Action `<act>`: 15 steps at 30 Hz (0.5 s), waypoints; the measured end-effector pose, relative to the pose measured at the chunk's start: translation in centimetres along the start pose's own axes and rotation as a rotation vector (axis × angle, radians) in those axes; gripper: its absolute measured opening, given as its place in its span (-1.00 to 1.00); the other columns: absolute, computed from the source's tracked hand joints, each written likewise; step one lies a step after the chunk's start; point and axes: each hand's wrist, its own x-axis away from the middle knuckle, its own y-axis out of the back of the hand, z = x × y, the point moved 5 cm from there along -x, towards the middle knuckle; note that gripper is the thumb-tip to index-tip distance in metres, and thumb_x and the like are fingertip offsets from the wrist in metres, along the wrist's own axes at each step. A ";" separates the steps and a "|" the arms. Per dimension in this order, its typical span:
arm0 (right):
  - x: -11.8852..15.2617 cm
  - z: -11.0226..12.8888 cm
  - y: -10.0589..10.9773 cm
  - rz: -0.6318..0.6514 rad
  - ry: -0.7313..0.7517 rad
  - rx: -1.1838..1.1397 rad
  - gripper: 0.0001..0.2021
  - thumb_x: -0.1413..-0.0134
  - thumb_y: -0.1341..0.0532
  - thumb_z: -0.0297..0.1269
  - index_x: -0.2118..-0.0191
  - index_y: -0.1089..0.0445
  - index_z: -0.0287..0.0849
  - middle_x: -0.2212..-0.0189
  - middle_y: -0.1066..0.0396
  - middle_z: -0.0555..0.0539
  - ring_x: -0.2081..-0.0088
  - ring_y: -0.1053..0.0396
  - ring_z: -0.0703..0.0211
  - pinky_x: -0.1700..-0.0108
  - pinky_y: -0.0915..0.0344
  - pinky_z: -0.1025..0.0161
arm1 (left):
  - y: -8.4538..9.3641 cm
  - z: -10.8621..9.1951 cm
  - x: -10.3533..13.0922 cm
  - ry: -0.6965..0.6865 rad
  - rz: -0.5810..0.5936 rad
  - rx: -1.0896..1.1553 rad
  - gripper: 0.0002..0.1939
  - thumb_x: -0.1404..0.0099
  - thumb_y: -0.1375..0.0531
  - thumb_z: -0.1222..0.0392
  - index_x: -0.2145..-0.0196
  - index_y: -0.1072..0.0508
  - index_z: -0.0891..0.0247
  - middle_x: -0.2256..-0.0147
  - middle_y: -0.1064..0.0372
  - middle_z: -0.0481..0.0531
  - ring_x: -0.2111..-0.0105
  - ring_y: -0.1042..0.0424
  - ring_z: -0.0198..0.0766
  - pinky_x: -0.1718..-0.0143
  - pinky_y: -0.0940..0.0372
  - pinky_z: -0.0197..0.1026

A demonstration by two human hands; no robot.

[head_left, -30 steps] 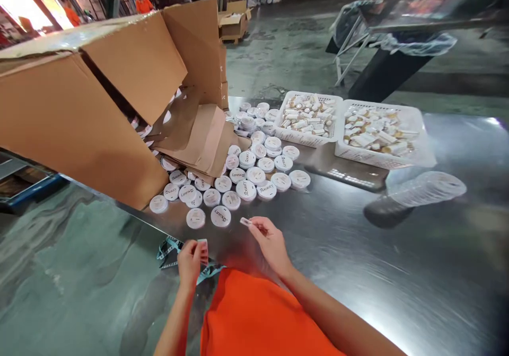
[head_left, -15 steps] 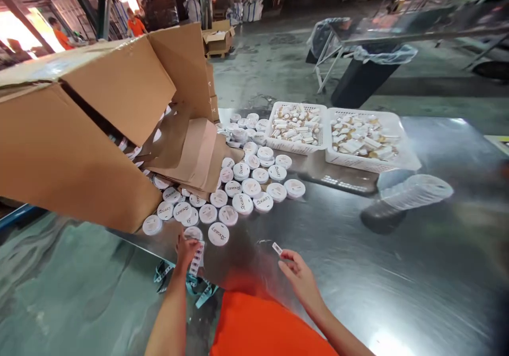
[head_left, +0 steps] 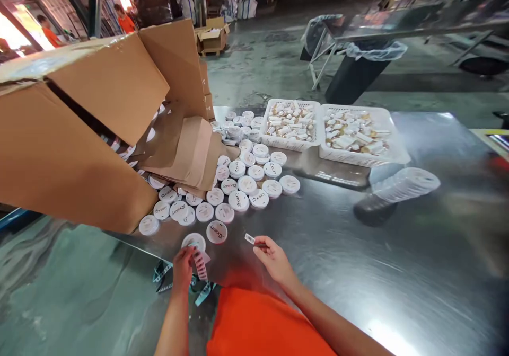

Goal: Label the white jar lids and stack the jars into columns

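Near the table's front edge, my left hand point(head_left: 183, 265) is closed on a strip of labels point(head_left: 200, 266) that dangles from its fingers. Those same fingers touch the near edge of a white round container point(head_left: 194, 240); whether they grip it too I cannot tell. Between thumb and fingertips, my right hand point(head_left: 274, 259) pinches a small white label point(head_left: 249, 238) with dark print, held above the table to the right of the container. Another round container point(head_left: 217, 232) with lettering on its lid lies between the hands. Beyond it spread several more round containers point(head_left: 239, 201).
A large cardboard box point(head_left: 79, 160) lies tipped on the left, round containers spilling from its opening. White baskets point(head_left: 294, 143) point(head_left: 363, 158) of small bottles stand at the back. A plastic-wrapped stack point(head_left: 409, 186) lies on the metal table point(head_left: 338, 271). Blue label strips point(head_left: 204, 294) hang by the front edge.
My right hand has moved left with the small label, closer to my left hand. The round container at my left hand has come slightly nearer to me.
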 end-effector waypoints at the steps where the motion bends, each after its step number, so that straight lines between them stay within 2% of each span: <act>1: 0.3 0.5 -0.4 0.021 0.003 -0.014 -0.74 0.07 -0.24 -0.05 0.34 -0.38 -0.13 0.37 -0.42 -0.04 0.35 -0.36 0.17 0.24 -0.34 0.20 | 0.3 -0.6 0.9 0.024 0.010 0.077 -0.53 0.20 -0.36 -0.19 0.65 -0.31 0.25 0.65 -0.25 -0.09 0.60 -0.30 -0.32 0.50 -0.28 -0.20; 4: 1.3 2.5 -1.7 0.078 0.003 -0.068 -0.72 0.01 -0.23 -0.01 0.31 -0.38 -0.14 0.37 -0.39 -0.02 0.35 -0.32 0.20 0.24 -0.33 0.22 | 0.3 -2.7 4.1 0.096 0.090 0.239 -0.50 0.22 -0.41 -0.18 0.57 -0.34 0.26 0.60 -0.33 -0.08 0.62 -0.31 -0.35 0.56 -0.28 -0.25; 8: 2.9 6.0 -2.9 0.172 0.004 -0.179 -0.69 -0.04 -0.22 0.03 0.27 -0.35 -0.13 0.27 -0.37 -0.04 0.34 -0.32 0.24 0.23 -0.36 0.22 | -1.2 -5.2 8.3 0.162 0.264 0.356 -0.54 0.15 -0.43 -0.13 0.55 -0.36 0.27 0.64 -0.33 -0.09 0.73 -0.23 -0.40 0.69 -0.22 -0.29; 11: 4.3 8.7 -2.7 0.252 0.041 -0.163 -0.71 -0.05 -0.22 0.00 0.36 -0.34 -0.15 0.14 -0.36 -0.08 0.36 -0.34 0.27 0.22 -0.36 0.21 | -2.9 -6.6 10.7 0.174 0.458 0.419 -0.57 0.14 -0.44 -0.07 0.57 -0.37 0.28 0.66 -0.31 -0.09 0.76 -0.20 -0.42 0.76 -0.16 -0.32; 15: 5.7 10.5 -1.7 0.306 0.088 0.026 -0.78 -0.03 -0.24 -0.13 0.47 -0.35 -0.18 0.06 -0.34 -0.12 0.26 -0.36 0.22 0.21 -0.34 0.22 | -3.8 -8.2 12.6 0.147 0.614 0.382 -0.60 0.09 -0.43 -0.04 0.61 -0.38 0.29 0.69 -0.24 -0.12 0.77 -0.20 -0.40 0.75 -0.17 -0.31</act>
